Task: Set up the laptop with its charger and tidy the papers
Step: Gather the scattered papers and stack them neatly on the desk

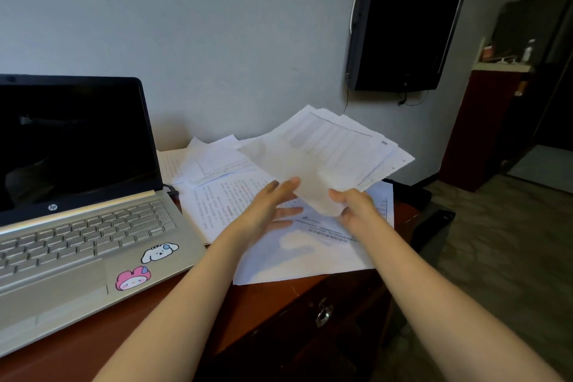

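Observation:
A silver laptop stands open on the left of the red-brown desk, its screen dark and two stickers on the palm rest. A dark cable end sits at its right side. Loose printed papers lie spread across the desk's right half. My right hand grips a fanned bundle of sheets by its near edge, lifted above the pile. My left hand has straight fingers, thumb touching the bundle's lower left edge. The charger brick is not visible.
A black TV hangs on the wall at upper right, with a cable below it. A dark object sits just past the desk's right end. A drawer handle shows on the desk front. Floor opens to the right.

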